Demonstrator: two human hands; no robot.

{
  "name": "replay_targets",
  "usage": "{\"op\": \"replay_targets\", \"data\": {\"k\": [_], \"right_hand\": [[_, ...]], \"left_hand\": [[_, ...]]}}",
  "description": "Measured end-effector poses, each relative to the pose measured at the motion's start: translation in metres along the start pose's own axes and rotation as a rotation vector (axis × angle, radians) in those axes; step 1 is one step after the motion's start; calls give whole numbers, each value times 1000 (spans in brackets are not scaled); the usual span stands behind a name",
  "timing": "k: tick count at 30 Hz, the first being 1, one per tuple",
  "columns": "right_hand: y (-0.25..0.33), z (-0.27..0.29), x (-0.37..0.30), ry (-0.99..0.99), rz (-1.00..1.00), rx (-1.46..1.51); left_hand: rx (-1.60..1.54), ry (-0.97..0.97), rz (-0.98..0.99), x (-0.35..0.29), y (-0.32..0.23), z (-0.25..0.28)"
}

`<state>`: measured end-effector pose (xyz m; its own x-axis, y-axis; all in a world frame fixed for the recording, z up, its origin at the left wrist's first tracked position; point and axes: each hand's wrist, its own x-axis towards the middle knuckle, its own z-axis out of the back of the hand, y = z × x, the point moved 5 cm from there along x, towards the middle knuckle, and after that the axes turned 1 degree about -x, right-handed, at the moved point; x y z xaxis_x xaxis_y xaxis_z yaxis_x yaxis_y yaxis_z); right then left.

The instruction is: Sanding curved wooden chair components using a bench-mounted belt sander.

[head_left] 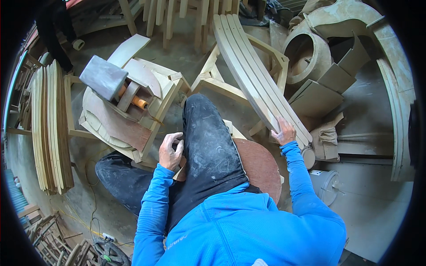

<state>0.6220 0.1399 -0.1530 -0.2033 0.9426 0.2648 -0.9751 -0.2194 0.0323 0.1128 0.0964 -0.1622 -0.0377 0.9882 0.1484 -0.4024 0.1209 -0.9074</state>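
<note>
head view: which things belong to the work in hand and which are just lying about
Likely in use:
pale, curved wooden slats under the right hand
pale, angular wooden frame beneath them

Seemingly lying about:
round grey bucket
stacked curved wooden boards, far left

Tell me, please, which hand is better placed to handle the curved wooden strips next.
Probably the right hand: it rests on the near end of the curved wooden strips, while the left hand is beside a leg, away from them.
</note>
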Motion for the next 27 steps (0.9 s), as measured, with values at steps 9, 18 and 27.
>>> {"op": "replay_targets", "data": {"k": [9,18,27], "right_hand": [[42,2,4,40,-108,33],[40,-31,8,150,-264,84],[92,44,-31,108,-204,544]], "left_hand": [[-11,7,-8,4,-5,-1],[-154,-18,100,4,-9,-7],[-811,-49,367,81,-58,-61]]}}
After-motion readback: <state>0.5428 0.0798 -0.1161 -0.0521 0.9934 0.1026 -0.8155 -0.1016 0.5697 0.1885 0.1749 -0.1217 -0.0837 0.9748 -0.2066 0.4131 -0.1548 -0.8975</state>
